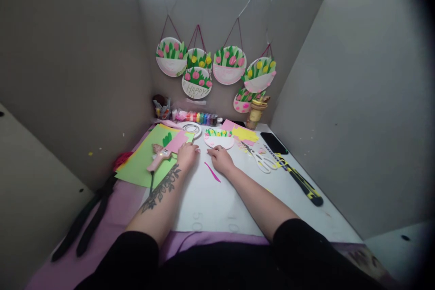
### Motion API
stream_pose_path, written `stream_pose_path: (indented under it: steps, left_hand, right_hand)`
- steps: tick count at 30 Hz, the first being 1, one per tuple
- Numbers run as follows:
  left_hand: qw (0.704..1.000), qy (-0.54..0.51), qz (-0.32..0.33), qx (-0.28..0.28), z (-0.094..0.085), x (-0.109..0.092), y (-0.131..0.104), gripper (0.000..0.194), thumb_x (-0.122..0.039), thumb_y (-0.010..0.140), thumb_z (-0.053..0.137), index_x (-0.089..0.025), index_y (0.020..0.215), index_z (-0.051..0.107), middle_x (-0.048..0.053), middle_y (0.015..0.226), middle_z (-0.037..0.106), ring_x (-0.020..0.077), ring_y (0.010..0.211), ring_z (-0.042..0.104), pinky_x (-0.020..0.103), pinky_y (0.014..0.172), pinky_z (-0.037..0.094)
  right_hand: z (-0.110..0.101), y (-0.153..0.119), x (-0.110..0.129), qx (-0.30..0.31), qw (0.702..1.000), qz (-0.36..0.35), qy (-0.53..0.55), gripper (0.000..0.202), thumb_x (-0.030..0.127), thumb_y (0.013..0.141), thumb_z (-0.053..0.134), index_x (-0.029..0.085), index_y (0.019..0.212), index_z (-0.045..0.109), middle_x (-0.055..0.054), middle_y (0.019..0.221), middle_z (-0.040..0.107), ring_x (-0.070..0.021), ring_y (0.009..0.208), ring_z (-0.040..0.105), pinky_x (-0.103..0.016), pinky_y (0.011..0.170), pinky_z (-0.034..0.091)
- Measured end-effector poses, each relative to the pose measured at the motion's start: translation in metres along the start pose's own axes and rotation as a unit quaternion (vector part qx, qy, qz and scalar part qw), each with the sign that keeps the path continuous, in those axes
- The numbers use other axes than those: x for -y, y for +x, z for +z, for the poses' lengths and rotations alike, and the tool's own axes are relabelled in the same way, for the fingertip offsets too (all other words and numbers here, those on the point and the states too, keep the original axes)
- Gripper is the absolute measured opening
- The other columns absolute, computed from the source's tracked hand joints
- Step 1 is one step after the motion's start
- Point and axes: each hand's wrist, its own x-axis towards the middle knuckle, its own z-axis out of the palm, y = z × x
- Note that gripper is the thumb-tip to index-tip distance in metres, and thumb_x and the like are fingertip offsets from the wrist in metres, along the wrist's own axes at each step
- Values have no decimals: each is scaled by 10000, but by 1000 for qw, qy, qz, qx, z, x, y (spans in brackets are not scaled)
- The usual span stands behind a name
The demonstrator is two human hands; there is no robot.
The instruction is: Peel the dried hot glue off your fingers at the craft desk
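Observation:
My left hand (pixel 188 155) is closed in a pinch, with what looks like a small pink paper piece (pixel 198 151) at its fingertips. Beside it, my right hand (pixel 221 159) has its fingers curled together, and anything between them is too small to name. Just beyond the right hand lies a paper-plate flower basket (pixel 220 142) with green leaves and yellow and pink flowers. A magenta plastic modelling tool (pixel 212 172) rests on the white board between my forearms. Left of the left hand, a pink hot glue gun (pixel 159 160) lies on green paper sheets (pixel 139 167).
White scissors (pixel 263 162), a yellow-black cutter knife (pixel 306 186) and a dark phone (pixel 273 143) lie right. A tape roll (pixel 190 129), paint bottles (pixel 200 118) and a pen holder (pixel 162 108) stand behind. Black-handled pliers (pixel 91 210) lie left. Plate baskets (pixel 229 65) hang on the grey partition.

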Motion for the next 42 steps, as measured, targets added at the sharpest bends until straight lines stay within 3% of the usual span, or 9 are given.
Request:
stream_pose_path:
  steps: [4, 14, 24, 35, 42]
  left_hand:
    - [1000, -9, 14, -4, -2, -3, 3, 223, -245, 842, 543, -206, 912, 750, 126, 1003, 683, 298, 1055, 574, 400, 920, 434]
    - [988, -117, 103, -13, -15, -25, -9, 186, -301, 887, 546, -207, 918, 703, 36, 905, 732, 193, 891, 623, 285, 823, 452]
    - [981, -136, 138, -22, -14, -27, -9, 176, -273, 881, 557, -199, 869, 716, 45, 863, 732, 205, 862, 600, 309, 827, 445]
    - [974, -166, 155, -23, -16, -33, -16, 226, -349, 884, 561, -199, 934, 723, 35, 901, 743, 193, 865, 624, 300, 824, 453]
    - [976, -162, 141, -28, -18, -32, -16, 262, -339, 901, 516, -180, 927, 723, 55, 861, 735, 192, 821, 621, 302, 793, 460]
  right_hand:
    - [-5, -1, 2, -34, 999, -13, 39, 411, 82, 811, 525, 237, 1153, 691, -84, 1031, 593, -205, 943, 580, -335, 913, 480]
    - [-30, -10, 18, -118, 986, -27, 118, 173, 229, 860, 598, 209, 983, 718, -56, 939, 631, -175, 864, 615, -309, 828, 509]
    - [-33, -11, 22, -118, 985, -31, 123, 95, 223, 849, 625, 212, 862, 718, -44, 866, 644, -173, 834, 602, -294, 799, 480]
    - [-33, -11, 22, -125, 984, -21, 125, 93, 207, 845, 579, 190, 790, 652, -28, 820, 603, -158, 769, 572, -272, 727, 468]
    - [-36, -11, 22, -128, 986, -42, 101, 129, 239, 879, 573, 194, 937, 679, -68, 941, 641, -194, 909, 597, -310, 832, 473]
